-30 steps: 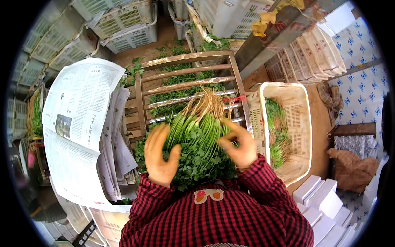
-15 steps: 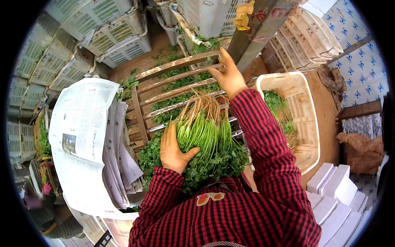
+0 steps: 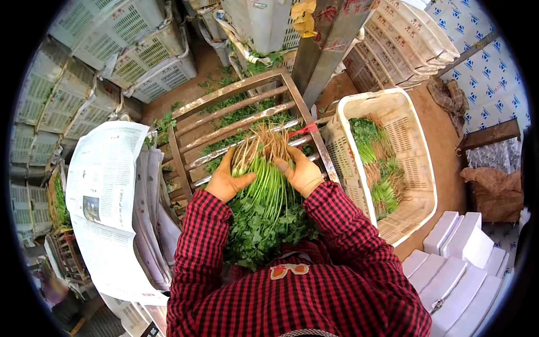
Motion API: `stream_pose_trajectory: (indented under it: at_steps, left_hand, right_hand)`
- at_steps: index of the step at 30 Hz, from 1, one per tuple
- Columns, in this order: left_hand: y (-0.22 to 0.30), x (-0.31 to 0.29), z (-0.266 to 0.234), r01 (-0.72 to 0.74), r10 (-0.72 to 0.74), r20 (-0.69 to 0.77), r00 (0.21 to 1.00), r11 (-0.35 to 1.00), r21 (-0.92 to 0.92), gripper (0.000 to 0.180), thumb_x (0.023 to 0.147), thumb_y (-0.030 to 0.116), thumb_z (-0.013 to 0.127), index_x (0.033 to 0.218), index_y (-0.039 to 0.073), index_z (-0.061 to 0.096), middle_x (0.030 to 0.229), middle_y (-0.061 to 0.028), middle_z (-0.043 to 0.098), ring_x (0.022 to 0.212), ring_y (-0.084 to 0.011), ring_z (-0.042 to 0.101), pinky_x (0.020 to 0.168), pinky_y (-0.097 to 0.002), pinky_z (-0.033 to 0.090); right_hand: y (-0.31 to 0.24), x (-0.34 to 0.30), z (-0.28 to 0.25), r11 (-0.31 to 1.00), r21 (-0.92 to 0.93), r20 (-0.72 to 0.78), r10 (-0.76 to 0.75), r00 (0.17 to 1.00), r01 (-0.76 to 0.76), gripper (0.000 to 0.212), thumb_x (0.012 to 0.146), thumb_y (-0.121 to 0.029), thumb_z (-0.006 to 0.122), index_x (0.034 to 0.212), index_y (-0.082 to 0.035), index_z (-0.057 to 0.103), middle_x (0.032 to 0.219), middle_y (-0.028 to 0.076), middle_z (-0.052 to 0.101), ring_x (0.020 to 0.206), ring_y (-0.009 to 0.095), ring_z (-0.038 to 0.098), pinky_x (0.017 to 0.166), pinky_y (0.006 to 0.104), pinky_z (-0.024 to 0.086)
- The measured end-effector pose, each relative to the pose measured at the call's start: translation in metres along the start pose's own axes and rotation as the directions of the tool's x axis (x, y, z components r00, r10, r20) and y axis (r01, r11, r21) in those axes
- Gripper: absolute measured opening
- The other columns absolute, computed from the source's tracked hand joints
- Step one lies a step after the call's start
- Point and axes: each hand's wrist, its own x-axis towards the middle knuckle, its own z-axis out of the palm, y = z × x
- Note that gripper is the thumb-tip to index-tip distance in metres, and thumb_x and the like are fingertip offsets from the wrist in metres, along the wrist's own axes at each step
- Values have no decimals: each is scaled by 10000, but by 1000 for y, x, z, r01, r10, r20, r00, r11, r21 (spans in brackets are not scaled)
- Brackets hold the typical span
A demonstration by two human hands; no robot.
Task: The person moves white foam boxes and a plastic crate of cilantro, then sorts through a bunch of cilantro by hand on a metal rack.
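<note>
A loose bunch of coriander (image 3: 268,182) lies across the near part of a rusty metal rack (image 3: 299,104), its pale roots pointing away from me and its leaves against my checked top. My left hand (image 3: 227,181) cups the left side of the stems just below the roots, thumb laid across them. Opposite it, my right hand (image 3: 302,171) presses the right side, fingers bent around the root end. The bunch is held between both hands. A red tie (image 3: 305,129) is knotted on the rack's right bar.
Right of the rack stands a white crate (image 3: 412,151) with more coriander in it. Newspaper sheets (image 3: 106,224) are stacked at left. White boxes (image 3: 455,286) sit at lower right. A metal post (image 3: 320,56) rises beyond the rack; stacked crates (image 3: 135,50) line the back left.
My right hand has left the rack's far corner and come down onto the bunch. My left hand has moved up toward the roots. The view has shifted, showing more of the crate.
</note>
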Motion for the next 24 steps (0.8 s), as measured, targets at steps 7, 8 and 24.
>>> stream_pose_trajectory:
  at_steps: [7, 8, 24]
  left_hand:
    - [-4, 1, 5, -98, 111, 50, 992, 970, -222, 973, 884, 397, 825, 1590, -4, 289, 1554, -193, 443, 1462, -314, 390, 1214, -419, 318]
    - [-5, -2, 6, -132, 137, 23, 990, 977, -169, 980, 878, 410, 827, 1592, 4, 292, 1555, -188, 443, 1462, -310, 392, 1216, -418, 314]
    - [-14, -9, 8, -21, 8, -114, 993, 993, -118, 920, 935, 364, 753, 1596, -28, 246, 1577, -247, 398, 1449, -340, 414, 1193, -428, 372]
  right_hand:
    - [21, 55, 35, 974, 167, 167, 128, 978, -156, 1063, 910, -776, 537, 1572, 26, 318, 1479, 291, 513, 1362, 428, 511, 1113, 446, 436]
    - [2, 48, 25, 938, 326, 218, 48, 975, -119, 1014, 918, -748, 560, 1542, 32, 387, 1439, 277, 555, 1316, 396, 556, 1094, 417, 450]
    - [1, 77, 32, 873, 481, 431, -156, 889, -80, 912, 929, -675, 624, 1503, 15, 462, 1357, 191, 623, 1226, 268, 582, 1031, 377, 471]
